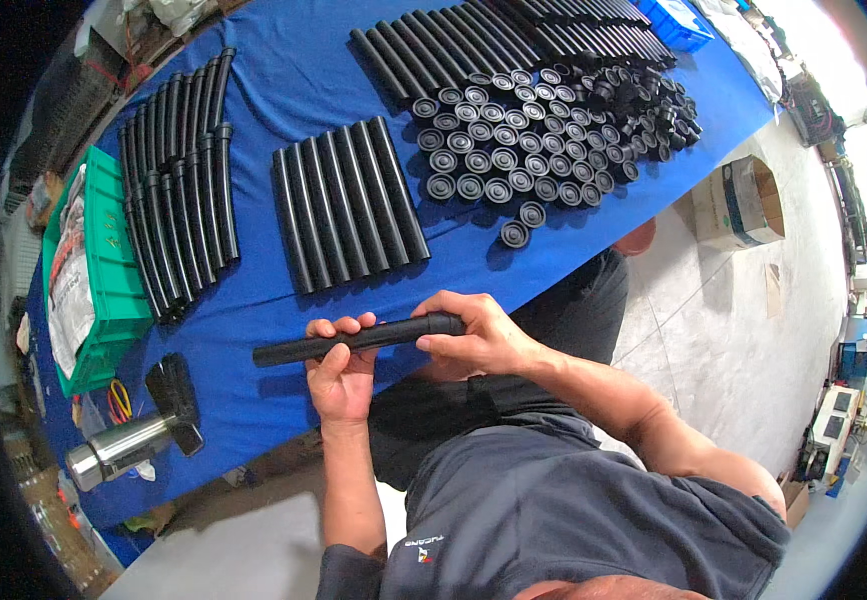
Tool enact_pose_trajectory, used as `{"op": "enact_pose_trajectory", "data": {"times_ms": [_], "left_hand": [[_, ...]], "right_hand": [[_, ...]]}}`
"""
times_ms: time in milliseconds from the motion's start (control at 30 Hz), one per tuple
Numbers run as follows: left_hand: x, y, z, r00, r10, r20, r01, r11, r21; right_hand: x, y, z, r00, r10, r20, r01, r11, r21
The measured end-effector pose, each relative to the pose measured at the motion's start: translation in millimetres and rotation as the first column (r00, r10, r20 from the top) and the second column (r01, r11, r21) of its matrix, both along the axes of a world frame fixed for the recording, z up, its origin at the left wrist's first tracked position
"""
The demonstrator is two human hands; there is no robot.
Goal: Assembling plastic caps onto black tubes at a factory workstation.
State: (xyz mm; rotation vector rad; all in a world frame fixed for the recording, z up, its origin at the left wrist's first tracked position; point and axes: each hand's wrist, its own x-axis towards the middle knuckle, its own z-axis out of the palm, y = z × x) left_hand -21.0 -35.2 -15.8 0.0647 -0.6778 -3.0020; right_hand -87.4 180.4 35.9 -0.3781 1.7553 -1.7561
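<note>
My left hand (342, 375) is wrapped round the middle of a black tube (289, 352), held level just above the near edge of the blue-covered table (254, 400). At the tube's right end, my right hand (479, 338) closes on a wider black end cap (442, 323); the fingers partly hide how far it sits on the tube. Beyond my hands lies a row of plain black tubes (349, 205). Several round black caps (504, 160) stand grouped to the right of that row. Tubes with wider ends (184, 175) lie in two rows at the left.
More black tubes (444, 45) are laid side by side at the back, near a blue bin (676, 25). A green crate (119, 280) stands at the left edge. Closer lies a steel cylinder (119, 450) beside a flat black object (174, 400). An open cardboard box (744, 205) is on the floor.
</note>
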Motion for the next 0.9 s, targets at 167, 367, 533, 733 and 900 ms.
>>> {"op": "enact_pose_trajectory", "data": {"times_ms": [167,367,533,733,900], "left_hand": [[0,-1,-3,1.000,0.024,0.002,-0.024,0.999,0.021],[-2,2,4,0.991,0.053,0.119,-0.058,0.998,0.035],[-2,0,0,0.998,0.023,0.060,-0.026,0.999,0.042],[-2,-1,-2,1.000,-0.008,0.013,0.008,1.000,0.004],[-2,2,-1,0.998,0.045,0.046,-0.045,0.999,0.004]], "right_hand": [[-1,-3,6,1.000,-0.010,-0.029,0.011,0.999,0.038],[-9,1,6,0.876,0.092,-0.474,-0.027,0.989,0.143],[-10,2,10,0.891,0.152,-0.428,-0.087,0.982,0.167],[-6,1,4,0.884,0.123,-0.452,-0.065,0.988,0.140],[-8,1,-2,0.830,0.081,-0.552,-0.017,0.993,0.121]]}}
